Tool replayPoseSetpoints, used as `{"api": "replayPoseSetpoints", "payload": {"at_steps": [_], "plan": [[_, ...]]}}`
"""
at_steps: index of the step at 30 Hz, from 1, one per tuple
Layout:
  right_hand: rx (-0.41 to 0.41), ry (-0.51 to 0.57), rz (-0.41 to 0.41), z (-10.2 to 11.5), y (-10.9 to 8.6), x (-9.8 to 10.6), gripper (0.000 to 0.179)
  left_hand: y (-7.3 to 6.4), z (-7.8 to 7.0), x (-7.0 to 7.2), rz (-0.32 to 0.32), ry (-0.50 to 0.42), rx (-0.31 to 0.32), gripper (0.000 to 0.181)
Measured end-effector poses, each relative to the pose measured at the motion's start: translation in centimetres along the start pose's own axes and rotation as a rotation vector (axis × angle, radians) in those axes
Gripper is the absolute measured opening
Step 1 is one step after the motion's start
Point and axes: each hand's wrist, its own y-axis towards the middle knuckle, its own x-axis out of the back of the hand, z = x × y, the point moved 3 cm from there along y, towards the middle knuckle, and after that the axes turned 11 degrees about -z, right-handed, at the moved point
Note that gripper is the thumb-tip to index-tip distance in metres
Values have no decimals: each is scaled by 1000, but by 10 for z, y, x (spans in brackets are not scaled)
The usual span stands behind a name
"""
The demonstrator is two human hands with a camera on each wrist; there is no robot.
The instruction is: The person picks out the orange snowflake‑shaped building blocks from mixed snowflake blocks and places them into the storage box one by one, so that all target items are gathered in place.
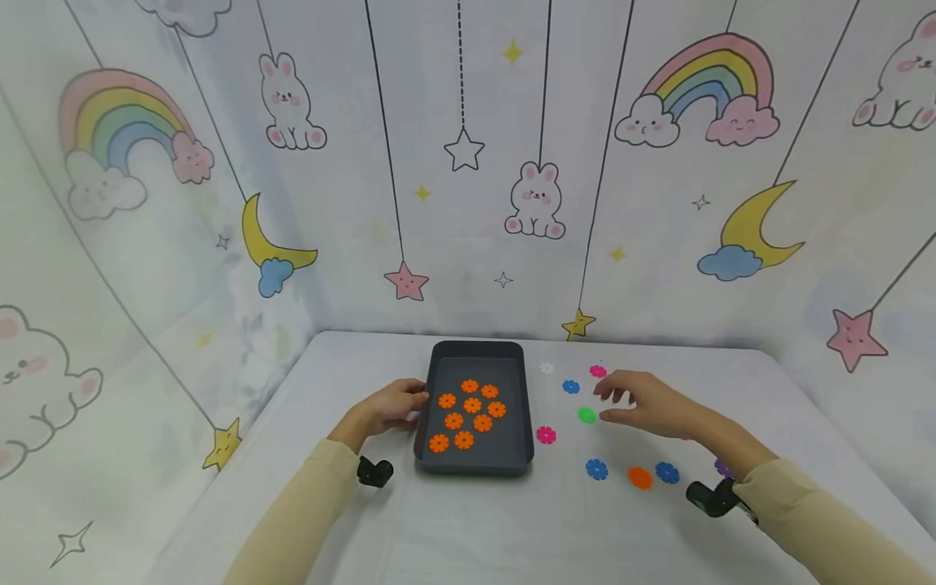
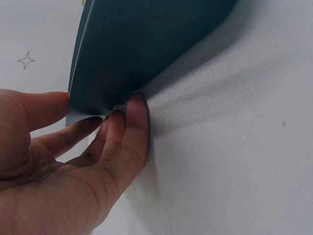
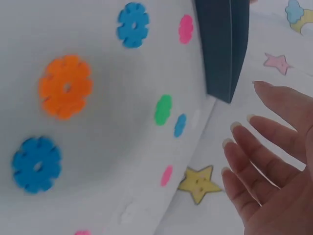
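Observation:
A dark grey rectangular tray (image 1: pixel 475 465) holds several orange flower-shaped notched discs (image 1: pixel 472 405). At its left side, my left hand (image 1: pixel 387 406) grips the wall, thumb on the edge and bent fingers underneath in the left wrist view (image 2: pixel 98 166). My right hand (image 1: pixel 647 402) hovers to the right of the tray with relaxed, apart fingers and nothing in them. Closest to its fingertips lies a green disc (image 1: pixel 587 415); a blue disc (image 1: pixel 571 387) and a pink disc (image 1: pixel 598 371) sit just beyond. In the right wrist view the fingers (image 3: pixel 244 156) hang loosely curved.
Along the near right lie a blue disc (image 1: pixel 596 470), an orange disc (image 1: pixel 640 478), another blue disc (image 1: pixel 667 473) and a purple disc (image 1: pixel 722 468), partly hidden by the arm. A pink disc (image 1: pixel 546 435) is beside the tray, and a white one (image 1: pixel 547 368) farther back. A patterned curtain (image 1: pixel 468 244) hangs behind.

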Motion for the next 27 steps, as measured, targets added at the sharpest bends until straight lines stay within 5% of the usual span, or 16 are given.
{"api": "replayPoseSetpoints", "payload": {"at_steps": [14,27], "plan": [[-31,17,35,-38,-50,11,33,-3,-1,-1,-11,12,-9,49],[-156,142,161,-53,-72,-17,28,-2,0,0,-15,10,-4,49]]}}
